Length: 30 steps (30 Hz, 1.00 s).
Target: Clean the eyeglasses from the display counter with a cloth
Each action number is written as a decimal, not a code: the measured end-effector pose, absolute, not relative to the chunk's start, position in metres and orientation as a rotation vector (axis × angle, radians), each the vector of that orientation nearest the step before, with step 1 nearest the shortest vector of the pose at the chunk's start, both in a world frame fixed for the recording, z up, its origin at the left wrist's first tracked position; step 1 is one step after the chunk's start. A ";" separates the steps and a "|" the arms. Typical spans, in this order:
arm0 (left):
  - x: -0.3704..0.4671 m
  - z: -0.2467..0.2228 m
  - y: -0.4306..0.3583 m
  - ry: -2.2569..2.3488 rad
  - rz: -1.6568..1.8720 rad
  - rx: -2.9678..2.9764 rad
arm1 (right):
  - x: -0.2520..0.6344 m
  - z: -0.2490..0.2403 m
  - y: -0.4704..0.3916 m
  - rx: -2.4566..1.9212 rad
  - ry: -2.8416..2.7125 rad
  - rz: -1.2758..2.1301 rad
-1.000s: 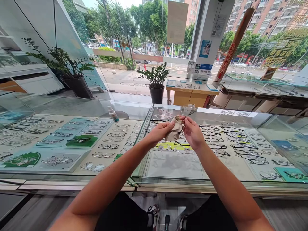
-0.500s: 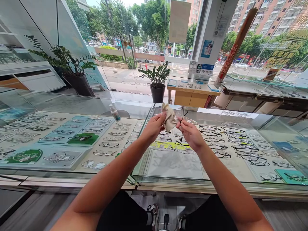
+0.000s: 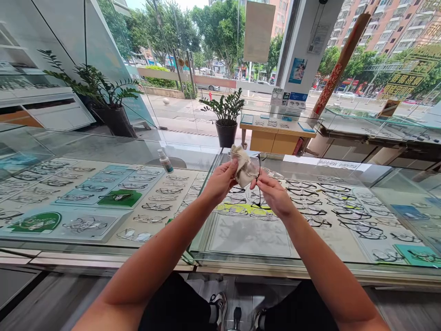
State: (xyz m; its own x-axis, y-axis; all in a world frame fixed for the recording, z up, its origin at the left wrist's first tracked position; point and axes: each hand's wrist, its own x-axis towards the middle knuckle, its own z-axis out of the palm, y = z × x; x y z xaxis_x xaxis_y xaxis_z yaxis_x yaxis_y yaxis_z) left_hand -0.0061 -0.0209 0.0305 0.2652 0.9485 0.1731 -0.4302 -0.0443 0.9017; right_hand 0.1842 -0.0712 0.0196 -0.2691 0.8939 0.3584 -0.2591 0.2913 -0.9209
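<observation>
Above the glass counter, my left hand [image 3: 223, 180] is closed on a crumpled beige cloth [image 3: 244, 172], its thumb pressed on the near side. The cloth lies against the lens area of a pair of eyeglasses [image 3: 259, 168] with dark temples. My right hand [image 3: 272, 191] pinches these glasses at their right side between thumb and fingers. One dark temple points up and another hangs down beside the fingers. Part of the frame is hidden behind the cloth and the fingertips.
Beneath my arms runs a glass display counter [image 3: 248, 236] with rows of eyeglasses inside. A small spray bottle [image 3: 165, 162] stands on it to the left. Beyond are a potted plant [image 3: 226, 133], a wooden display table [image 3: 272, 140] and large windows.
The cloth has shifted slightly and its folds lie differently, with more of a clear lens showing beside it. The dark glasses have turned a little in my right hand.
</observation>
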 end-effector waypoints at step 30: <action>-0.011 0.042 -0.036 0.476 1.205 1.443 | 0.182 0.025 -0.075 -0.704 -1.345 1.314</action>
